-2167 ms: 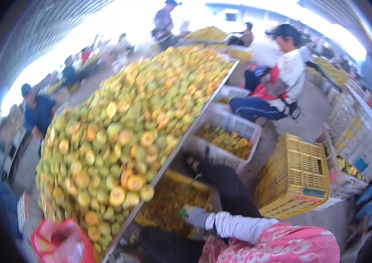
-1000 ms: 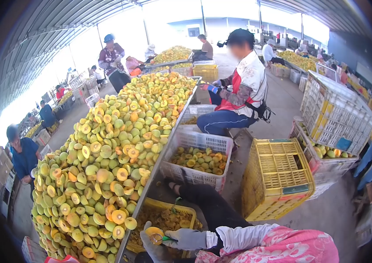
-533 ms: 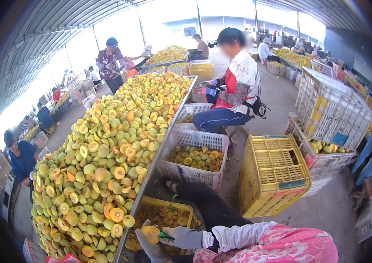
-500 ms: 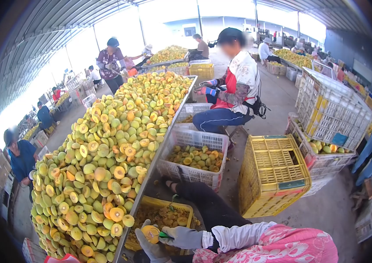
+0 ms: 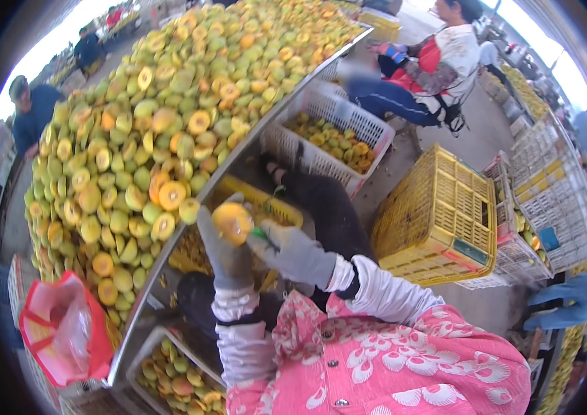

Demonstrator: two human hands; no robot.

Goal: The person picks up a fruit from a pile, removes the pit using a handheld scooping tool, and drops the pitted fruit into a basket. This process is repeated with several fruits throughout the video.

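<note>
Beside the heaped table (image 5: 243, 149), my left fingers (image 5: 206, 227) are gripping a fruit (image 5: 233, 223) just left of the green tool (image 5: 259, 234) my right fingers (image 5: 282, 239) are holding.

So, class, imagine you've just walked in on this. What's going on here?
The wearer's gloved left hand holds up a cut fruit, while the right hand grips a green tool close to it; whether the tip touches is unclear. A yellow crate sits below the hands, beside a big heap of fruit, much of it cut. A co-worker sits near a white crate with fruit inside.
</note>
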